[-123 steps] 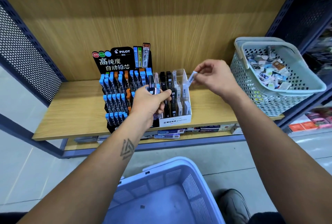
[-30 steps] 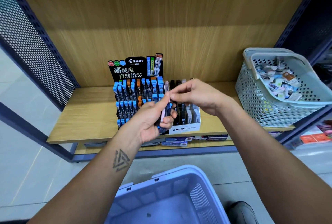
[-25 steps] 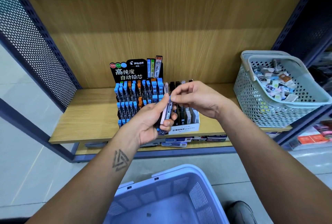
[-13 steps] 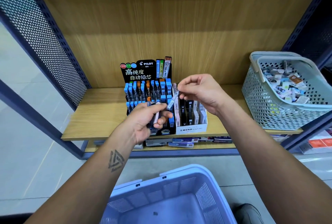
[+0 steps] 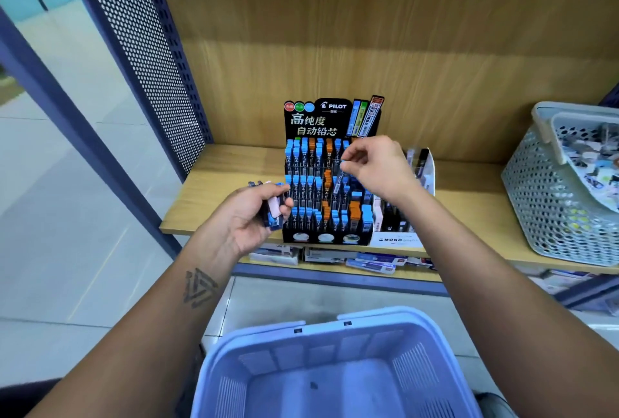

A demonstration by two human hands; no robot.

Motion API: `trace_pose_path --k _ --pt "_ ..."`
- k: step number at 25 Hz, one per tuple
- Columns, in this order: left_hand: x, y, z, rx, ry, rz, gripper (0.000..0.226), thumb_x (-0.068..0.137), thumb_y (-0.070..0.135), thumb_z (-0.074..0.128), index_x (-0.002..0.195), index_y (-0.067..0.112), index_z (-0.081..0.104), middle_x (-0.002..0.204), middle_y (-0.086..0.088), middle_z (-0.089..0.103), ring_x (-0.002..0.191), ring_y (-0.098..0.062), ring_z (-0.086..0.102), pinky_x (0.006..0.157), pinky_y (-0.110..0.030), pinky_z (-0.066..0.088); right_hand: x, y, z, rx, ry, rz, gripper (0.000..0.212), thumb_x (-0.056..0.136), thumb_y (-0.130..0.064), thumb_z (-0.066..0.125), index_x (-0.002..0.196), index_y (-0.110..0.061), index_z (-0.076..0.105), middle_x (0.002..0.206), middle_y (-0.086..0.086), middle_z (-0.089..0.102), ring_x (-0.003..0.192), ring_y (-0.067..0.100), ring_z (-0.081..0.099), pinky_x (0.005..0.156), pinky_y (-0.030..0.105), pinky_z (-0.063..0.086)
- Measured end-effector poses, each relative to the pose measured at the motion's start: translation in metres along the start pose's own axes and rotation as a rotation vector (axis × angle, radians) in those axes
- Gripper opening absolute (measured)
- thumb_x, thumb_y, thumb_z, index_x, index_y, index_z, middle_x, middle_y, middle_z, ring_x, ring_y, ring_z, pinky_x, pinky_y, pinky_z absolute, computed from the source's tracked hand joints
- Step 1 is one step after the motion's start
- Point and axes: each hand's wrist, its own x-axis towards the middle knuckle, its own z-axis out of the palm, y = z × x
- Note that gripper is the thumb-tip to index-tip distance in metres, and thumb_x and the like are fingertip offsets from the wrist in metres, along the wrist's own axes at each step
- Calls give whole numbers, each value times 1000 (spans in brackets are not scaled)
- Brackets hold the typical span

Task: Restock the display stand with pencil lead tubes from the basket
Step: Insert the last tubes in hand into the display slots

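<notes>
The right hand (image 5: 378, 169) pinches one pencil lead tube (image 5: 339, 183) by its top; it hangs below the fingers (image 5: 348, 166) over the Pilot display stand's (image 5: 326, 183) middle row. The left hand (image 5: 249, 216) grips a bundle of tubes (image 5: 273, 208), just left of the stand.

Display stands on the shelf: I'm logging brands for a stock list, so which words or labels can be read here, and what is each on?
"PILOT": header card of the black display stand.
"高纯度 自动铅芯": same header card, below the brand.
"MONO": front of the white display box; the smaller grey word after it is too blurred to read.
Print on the lead tubes and on the header's sample tubes: too small to read.
</notes>
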Motion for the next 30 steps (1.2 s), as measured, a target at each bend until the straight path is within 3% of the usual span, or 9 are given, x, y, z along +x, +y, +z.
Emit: trace_pose_path --k 5,8,14,17,19,23,27,30 --pt "0 2 -12 -57 7 -65 13 99 2 55 107 -3 64 76 -16 64 63 -18 62 52 -25 56 3 8 18 -122 -5 -41 12 92 -13 73 84 -21 67 78 -8 64 77 13 62 83 40 57" --pt "-3 3 -12 -85 25 -78 16 99 3 58 110 -4 67 79 -15 67 67 -20 65 58 -31 60 2 14 27 -190 0 -48 3 92 -15 72 92 -18 71 76 -11 61 79 17 63 96 50 53" --pt "-8 2 -3 -73 3 -74 20 97 2 59 115 -4 64 76 -15 67 63 -19 65 54 -28 59 -4 16 30 -402 -38 -189 11 93 -27 71 96 -19 77 94 -1 73 97 21 60 92 44 49" --pt "-10 -2 4 -56 -4 -78 18 98 1 59 114 -5 64 79 -16 68 63 -20 65 54 -29 59 -2 15 16 -372 17 -148 15 95 -23 66 94 -14 78 100 2 70 106 24 55 90 40 49" --pt "-12 -5 8 -40 -3 -76 20 97 1 59 116 -5 65 81 -17 68 64 -20 65 54 -29 59 -2 15 7 -346 35 -105 11 93 -18 67 92 -13 76 97 2 69 104 24 57 87 39 51" --pt "-15 -6 13 -28 -5 -64 20 96 0 61 114 -6 66 82 -17 68 62 -20 66 54 -29 59 -4 11 14 -326 -145 -42 8 89 -15 73 83 -20 70 79 -5 66 85 20 66 86 42 57" --pt "-16 -10 16 -7 -2 -66 21 93 -2 64 113 -8 67 88 -21 68 65 -23 69 55 -31 60 -1 16 24 -284 -100 19 7 90 -10 72 87 -17 71 83 0 68 84 23 67 89 47 56" --pt "-16 -14 21 47 -11 -50 28 90 -4 67 117 -10 64 85 -22 69 64 -24 71 56 -32 60 -3 5 16 -140 -65 -1 7 91 -15 72 85 -13 74 79 -4 69 79 14 64 95 43 53"
